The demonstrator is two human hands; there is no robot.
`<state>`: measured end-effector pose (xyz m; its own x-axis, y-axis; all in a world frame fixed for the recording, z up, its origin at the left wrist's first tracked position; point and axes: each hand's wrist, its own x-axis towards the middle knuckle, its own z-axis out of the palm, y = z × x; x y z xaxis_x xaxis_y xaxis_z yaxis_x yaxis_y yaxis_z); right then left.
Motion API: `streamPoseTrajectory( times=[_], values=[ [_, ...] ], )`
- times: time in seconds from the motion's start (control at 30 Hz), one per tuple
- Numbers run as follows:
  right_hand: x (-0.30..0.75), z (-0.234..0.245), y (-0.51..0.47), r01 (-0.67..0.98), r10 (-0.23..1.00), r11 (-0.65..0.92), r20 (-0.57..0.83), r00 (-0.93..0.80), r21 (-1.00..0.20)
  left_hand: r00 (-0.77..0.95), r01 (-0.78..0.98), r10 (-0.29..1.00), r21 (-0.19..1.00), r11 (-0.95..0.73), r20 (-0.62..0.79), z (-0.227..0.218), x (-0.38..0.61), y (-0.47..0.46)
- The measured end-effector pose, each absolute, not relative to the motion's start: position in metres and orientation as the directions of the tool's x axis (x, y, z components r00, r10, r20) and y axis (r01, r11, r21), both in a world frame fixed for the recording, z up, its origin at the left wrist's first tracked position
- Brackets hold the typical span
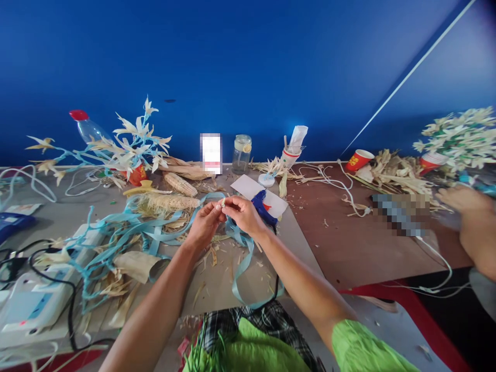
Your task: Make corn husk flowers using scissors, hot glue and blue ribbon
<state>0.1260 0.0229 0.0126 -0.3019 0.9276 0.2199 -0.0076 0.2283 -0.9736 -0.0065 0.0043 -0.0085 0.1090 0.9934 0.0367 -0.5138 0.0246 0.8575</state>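
Grip: left hand and right hand are meeting fingertip to fingertip and are pinching one small pale husk piece between them, with the fingers closed narrowly on it.
Husk piece: it is sitting exactly in the pinch, between the thumbs and forefingers of both hands, and it is staying above the table without touching it.
Under the grip: a blue ribbon is hanging down from below the right hand and is curling toward the table edge. I cannot tell if any finger is holding it. Dry husk scraps are lying scattered there.
Beyond the grip: a blue glue gun is lying on white paper, just behind the right hand.
Left of the grip: a corn cob is lying near, and a branch of husk flowers is standing farther away.
Right of the grip: another person's hand is resting on the table, well apart.
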Motion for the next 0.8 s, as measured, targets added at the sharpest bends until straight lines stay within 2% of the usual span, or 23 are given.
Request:
streamPoseTrajectory(
  times=[0.3, 0.5, 0.6, 0.8],
  values=[
    [0.1262, 0.0168, 0.0211, -0.194, 0.942, 0.143, 0.194, -0.275, -0.971, 0.211, -0.505, 0.977, 0.859, 0.081, 0.032, -0.0037, -0.0082, 0.0001],
    [0.1246, 0.0113, 0.0229, -0.337, 0.96, -0.051, 0.046, -0.275, -0.94, 0.205, -0.513, 0.979, 0.854, 0.09, 0.02, -0.0054, -0.0085, 0.0009],
    [0.1238, 0.0107, 0.0229, -0.351, 0.958, -0.086, 0.019, -0.286, -0.932, 0.183, -0.51, 0.983, 0.857, 0.081, 0.016, -0.0049, -0.0077, 0.0008],
    [0.122, 0.0126, 0.0213, -0.313, 0.977, -0.046, 0.022, -0.21, -0.949, 0.174, -0.478, 0.984, 0.877, 0.056, 0.031, -0.0055, -0.0044, -0.0003]
  ],
)
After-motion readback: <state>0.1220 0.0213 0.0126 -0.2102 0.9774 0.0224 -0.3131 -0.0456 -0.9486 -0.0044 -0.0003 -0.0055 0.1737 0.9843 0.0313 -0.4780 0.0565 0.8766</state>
